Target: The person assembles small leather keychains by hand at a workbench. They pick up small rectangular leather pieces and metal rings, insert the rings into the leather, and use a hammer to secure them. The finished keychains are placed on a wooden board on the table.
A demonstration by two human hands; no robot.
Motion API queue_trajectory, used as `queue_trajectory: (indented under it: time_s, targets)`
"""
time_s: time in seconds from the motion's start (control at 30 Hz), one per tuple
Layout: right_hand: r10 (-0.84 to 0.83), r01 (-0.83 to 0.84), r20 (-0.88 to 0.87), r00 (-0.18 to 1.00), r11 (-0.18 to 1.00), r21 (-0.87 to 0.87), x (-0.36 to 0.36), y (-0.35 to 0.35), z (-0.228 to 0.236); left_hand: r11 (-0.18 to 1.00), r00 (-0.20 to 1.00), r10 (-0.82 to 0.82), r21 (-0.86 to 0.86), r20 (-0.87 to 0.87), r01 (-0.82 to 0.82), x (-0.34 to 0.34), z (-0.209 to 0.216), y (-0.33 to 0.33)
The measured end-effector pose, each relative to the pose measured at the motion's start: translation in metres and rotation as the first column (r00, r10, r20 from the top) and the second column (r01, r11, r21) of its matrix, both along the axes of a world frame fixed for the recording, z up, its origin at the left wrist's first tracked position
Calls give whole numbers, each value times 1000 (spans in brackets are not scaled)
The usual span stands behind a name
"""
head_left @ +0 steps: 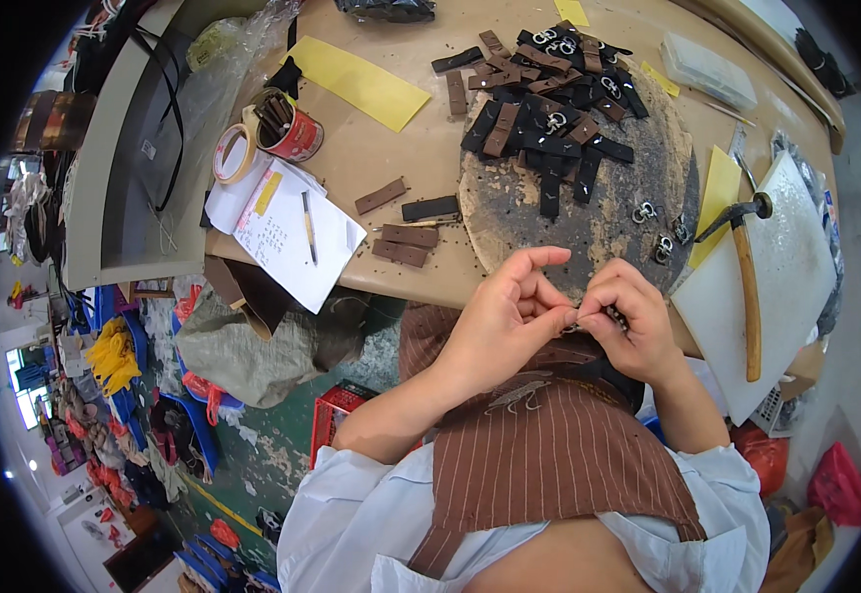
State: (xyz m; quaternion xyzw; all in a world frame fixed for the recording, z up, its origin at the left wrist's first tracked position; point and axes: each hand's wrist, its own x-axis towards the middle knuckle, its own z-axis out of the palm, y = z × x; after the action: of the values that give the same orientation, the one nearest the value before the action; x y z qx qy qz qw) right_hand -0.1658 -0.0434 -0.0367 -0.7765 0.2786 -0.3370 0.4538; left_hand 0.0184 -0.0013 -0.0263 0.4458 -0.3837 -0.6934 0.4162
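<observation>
My left hand [521, 314] and my right hand [632, 318] meet at the near edge of a round worn board [589, 232]. Thumb and fingertips of both are pinched together on a small dark metal piece [616, 316], mostly hidden by the fingers; its kind cannot be made out. Beyond them on the board lies a heap of black and brown leather tabs [549, 109], some fitted with silver metal clasps. A few loose metal clasps [662, 247] rest to the right of my hands. Left of the board are several brown leather strips [406, 244] and a black strip [430, 208].
On the right, a wooden-handled hammer [749, 287] lies on a white slab [781, 267]. To the left are an open notebook [287, 232] with a pen, a tape roll [234, 154] and a red tin [297, 138]. Yellow sheets [356, 81] and a clear plastic box [709, 69] lie farther back.
</observation>
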Motion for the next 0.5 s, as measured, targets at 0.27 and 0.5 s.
queue_trajectory:
  time_s: [0.27, 0.5]
  targets:
    - [-182, -27, 399, 899, 885, 465, 8, 7, -11, 939, 897, 118, 341, -426, 38, 4, -20, -8]
    - [-355, 356, -151, 923, 934, -21, 6, -12, -23, 806, 274, 542, -584, 794, 98, 76, -33, -39]
